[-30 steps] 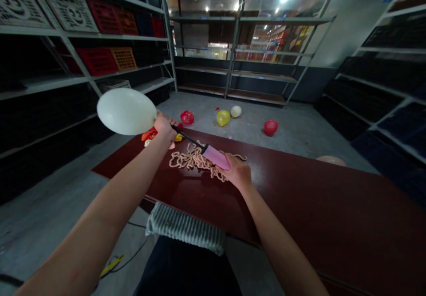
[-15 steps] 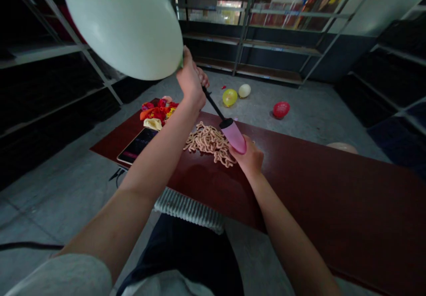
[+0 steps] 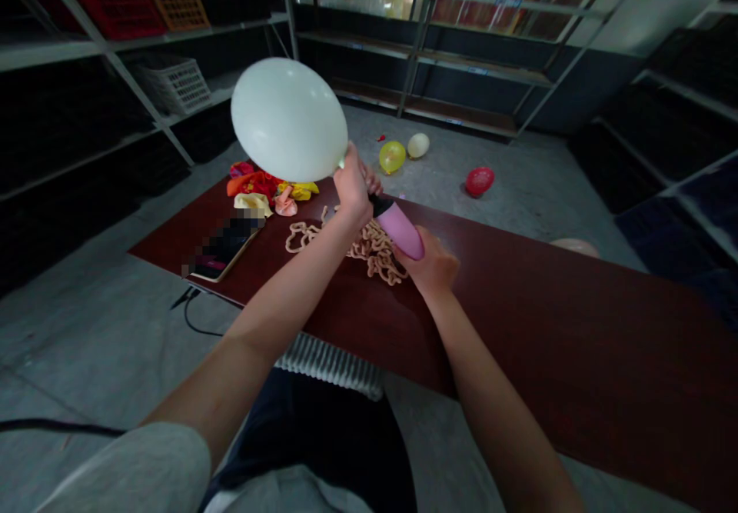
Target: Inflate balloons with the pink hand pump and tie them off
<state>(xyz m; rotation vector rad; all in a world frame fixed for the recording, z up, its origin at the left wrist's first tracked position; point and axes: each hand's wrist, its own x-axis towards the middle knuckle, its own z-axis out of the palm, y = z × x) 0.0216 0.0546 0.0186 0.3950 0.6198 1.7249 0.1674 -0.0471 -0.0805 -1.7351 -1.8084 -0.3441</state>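
Note:
A swollen white balloon (image 3: pixel 288 121) hangs up and to the left, its neck pinched in my left hand (image 3: pixel 354 182). That hand is closed around the neck and the front end of a pink and black balloon pump (image 3: pixel 399 228); its fingers hide where the two meet. My right hand (image 3: pixel 432 263) wraps the rear of the pump's pink body. Beneath the pump a heap of tan, wavy cord-like pieces (image 3: pixel 380 255) lies on the dark red table (image 3: pixel 519 305), partly behind my left forearm.
Uninflated balloons (image 3: pixel 254 186) in several colours lie at the table's far left, near a phone (image 3: pixel 227 248). On the floor beyond are a yellow balloon (image 3: pixel 392 158), a small white balloon (image 3: pixel 418 145) and a red balloon (image 3: pixel 480 181). Metal shelves (image 3: pixel 473 71) stand behind.
My left hand and the white balloon have come down, closer to my right hand. The pump's black rod, long before, is now mostly out of sight. The balloon looks smaller in view.

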